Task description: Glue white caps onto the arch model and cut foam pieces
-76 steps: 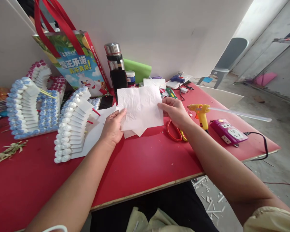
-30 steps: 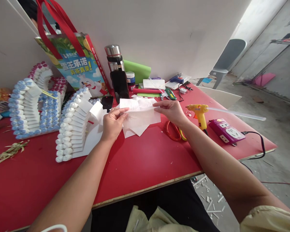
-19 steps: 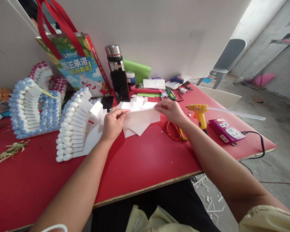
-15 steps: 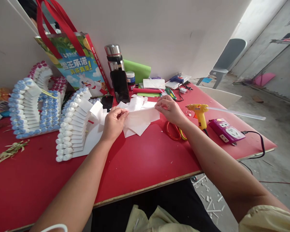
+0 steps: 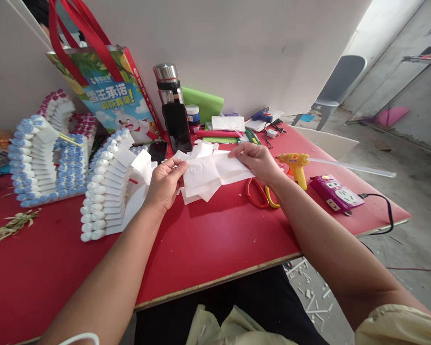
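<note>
Red tabletop (image 5: 219, 239), paper (image 5: 203, 176) spread wider now — left hand (image 5: 164, 183), right hand (image 5: 261, 161) pinching

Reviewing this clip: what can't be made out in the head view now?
All in the head view:
Lower sheets: partly hidden by the held paper; count unclear.
Red handle: far end lost behind the right hand and paper.
White band: cut off by the bottom edge.
Jar label: too small to read.

We wear a pale yellow top (image 5: 237, 330) (sleeve (image 5: 398, 328) creased, behind our right hand (image 5: 256, 162)), a white band (image 5: 79, 336) behind our left hand (image 5: 164, 183), black cloth (image 5: 266, 299) below both.
</note>
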Available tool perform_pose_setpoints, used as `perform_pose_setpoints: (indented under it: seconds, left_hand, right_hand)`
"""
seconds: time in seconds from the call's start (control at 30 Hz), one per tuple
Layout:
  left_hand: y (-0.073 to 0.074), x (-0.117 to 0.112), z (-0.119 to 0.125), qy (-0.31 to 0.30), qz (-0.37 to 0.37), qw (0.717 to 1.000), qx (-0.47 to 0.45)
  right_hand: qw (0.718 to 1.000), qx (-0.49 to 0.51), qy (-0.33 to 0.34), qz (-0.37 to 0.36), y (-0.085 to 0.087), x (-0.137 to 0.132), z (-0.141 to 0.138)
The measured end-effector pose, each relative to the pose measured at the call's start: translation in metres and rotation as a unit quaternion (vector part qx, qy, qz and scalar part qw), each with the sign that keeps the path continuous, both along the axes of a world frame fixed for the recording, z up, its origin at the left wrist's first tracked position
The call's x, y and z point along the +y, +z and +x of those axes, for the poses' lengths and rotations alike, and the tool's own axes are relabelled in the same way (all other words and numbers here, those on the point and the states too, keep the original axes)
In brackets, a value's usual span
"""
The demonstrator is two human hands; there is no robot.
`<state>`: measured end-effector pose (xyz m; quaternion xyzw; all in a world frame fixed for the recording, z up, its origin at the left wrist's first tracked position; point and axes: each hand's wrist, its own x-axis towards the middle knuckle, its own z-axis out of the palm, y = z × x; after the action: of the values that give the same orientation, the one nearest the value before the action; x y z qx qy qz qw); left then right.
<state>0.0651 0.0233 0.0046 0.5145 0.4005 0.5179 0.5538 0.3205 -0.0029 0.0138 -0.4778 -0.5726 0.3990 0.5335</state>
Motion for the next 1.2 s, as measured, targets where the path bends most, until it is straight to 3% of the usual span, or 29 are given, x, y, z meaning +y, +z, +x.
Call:
perform_pose_setpoints:
  seconds: [0.43,0.63,1.0,1.2]
  left_hand:
    - [0.001,0.000,-0.001,-0.022,-0.017,1.000,0.000]
    - [-0.001,-0.004,0.006,0.026,-0.025,0.999,0.014]
    - [-0.021,-0.004,0.013,0.090,0.004,0.988,0.128]
    - [-0.015,-0.002,0.012,0.064,-0.031,0.996,0.050]
  right_hand:
    - [0.998,-0.056,0.004,-0.012,-0.002,-0.001,-0.002]
    - [0.997,-0.076,0.009,-0.001,-0.008,0.000,-0.003]
    - [0.990,-0.139,0.012,0.011,-0.013,-0.001,-0.012]
    - [0.998,-0.064,0.026,0.007,-0.011,-0.001,-0.012]
